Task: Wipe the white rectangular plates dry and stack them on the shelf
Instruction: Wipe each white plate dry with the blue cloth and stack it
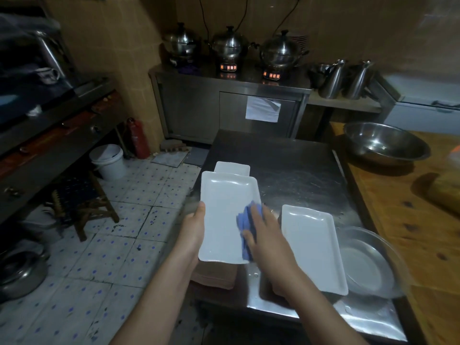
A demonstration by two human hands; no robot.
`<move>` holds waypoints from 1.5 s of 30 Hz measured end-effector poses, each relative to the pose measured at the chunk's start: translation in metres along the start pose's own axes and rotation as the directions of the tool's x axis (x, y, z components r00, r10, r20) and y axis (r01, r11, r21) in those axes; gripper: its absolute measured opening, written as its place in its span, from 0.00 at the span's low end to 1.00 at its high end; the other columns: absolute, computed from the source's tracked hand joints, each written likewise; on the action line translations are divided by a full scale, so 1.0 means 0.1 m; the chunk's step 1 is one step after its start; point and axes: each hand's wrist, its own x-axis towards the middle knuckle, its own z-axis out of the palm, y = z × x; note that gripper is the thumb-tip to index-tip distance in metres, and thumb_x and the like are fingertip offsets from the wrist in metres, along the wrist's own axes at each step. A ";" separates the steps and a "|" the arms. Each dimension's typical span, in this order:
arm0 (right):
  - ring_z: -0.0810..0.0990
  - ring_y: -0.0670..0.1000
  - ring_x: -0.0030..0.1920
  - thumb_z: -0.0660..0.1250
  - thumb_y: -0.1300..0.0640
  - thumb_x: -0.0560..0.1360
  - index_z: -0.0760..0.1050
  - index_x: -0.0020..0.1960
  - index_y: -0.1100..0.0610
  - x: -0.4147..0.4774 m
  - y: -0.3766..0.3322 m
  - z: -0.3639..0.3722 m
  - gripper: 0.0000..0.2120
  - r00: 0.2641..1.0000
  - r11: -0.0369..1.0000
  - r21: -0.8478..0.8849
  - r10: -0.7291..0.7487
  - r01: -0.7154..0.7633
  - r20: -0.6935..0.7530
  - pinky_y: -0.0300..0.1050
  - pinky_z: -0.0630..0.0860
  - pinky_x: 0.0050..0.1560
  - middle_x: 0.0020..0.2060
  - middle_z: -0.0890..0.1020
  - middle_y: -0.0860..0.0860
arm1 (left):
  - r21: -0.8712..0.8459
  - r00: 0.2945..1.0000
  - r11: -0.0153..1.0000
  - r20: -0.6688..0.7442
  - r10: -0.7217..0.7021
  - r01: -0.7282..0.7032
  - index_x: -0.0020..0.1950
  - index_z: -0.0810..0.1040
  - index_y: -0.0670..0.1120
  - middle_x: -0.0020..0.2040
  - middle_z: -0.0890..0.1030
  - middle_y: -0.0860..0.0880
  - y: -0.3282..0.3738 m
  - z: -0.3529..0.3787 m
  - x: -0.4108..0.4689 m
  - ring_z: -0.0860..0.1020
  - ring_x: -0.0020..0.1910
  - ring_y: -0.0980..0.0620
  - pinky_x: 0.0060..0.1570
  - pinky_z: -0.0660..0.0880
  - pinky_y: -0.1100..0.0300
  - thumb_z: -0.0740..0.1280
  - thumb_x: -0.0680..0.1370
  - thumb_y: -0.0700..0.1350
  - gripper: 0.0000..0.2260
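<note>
My left hand [195, 226] grips the left edge of a white rectangular plate [224, 207], held above the steel table's left side. My right hand [265, 231] presses a blue cloth [245, 224] onto the plate's right half, fingers fairly straight over the cloth. A second white rectangular plate [315, 247] lies on the steel table [286, 165] to the right. Part of a third white plate [232, 168] shows beyond the held one, on the table.
A round metal pan [373, 265] lies right of the second plate. A large steel bowl [385, 143] and a rolling pin [445, 192] rest on the wooden counter at right. A folded pinkish cloth [216, 276] hangs under the held plate. A stool [82, 202] and white bucket [108, 160] stand on the floor at left.
</note>
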 end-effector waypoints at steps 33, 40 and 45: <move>0.73 0.37 0.41 0.72 0.57 0.71 0.69 0.60 0.52 0.37 -0.06 0.49 0.20 0.788 0.661 0.599 0.610 -0.452 -0.079 0.32 0.68 0.37 0.43 0.72 0.39 | 0.536 0.987 0.836 0.158 0.033 -0.114 0.42 0.77 0.43 0.38 0.81 0.42 -0.63 -0.52 0.87 0.77 0.36 0.46 0.34 0.68 0.58 0.57 0.80 0.50 0.15; 0.72 0.39 0.40 0.73 0.58 0.70 0.69 0.59 0.54 0.35 -0.09 0.59 0.21 0.763 0.622 0.627 0.643 -0.469 -0.067 0.32 0.67 0.36 0.45 0.73 0.45 | 0.629 0.983 0.756 0.092 0.159 -0.182 0.43 0.76 0.36 0.47 0.69 0.46 -0.69 -0.47 0.97 0.69 0.35 0.53 0.32 0.60 0.61 0.59 0.80 0.46 0.15; 0.74 0.39 0.39 0.73 0.58 0.71 0.67 0.57 0.52 0.38 -0.17 0.69 0.20 0.773 0.593 0.668 0.633 -0.449 -0.043 0.29 0.69 0.31 0.41 0.72 0.39 | 0.703 0.979 0.682 0.139 0.146 -0.202 0.60 0.75 0.40 0.54 0.68 0.46 -0.83 -0.42 1.05 0.72 0.52 0.46 0.53 0.72 0.55 0.58 0.80 0.49 0.16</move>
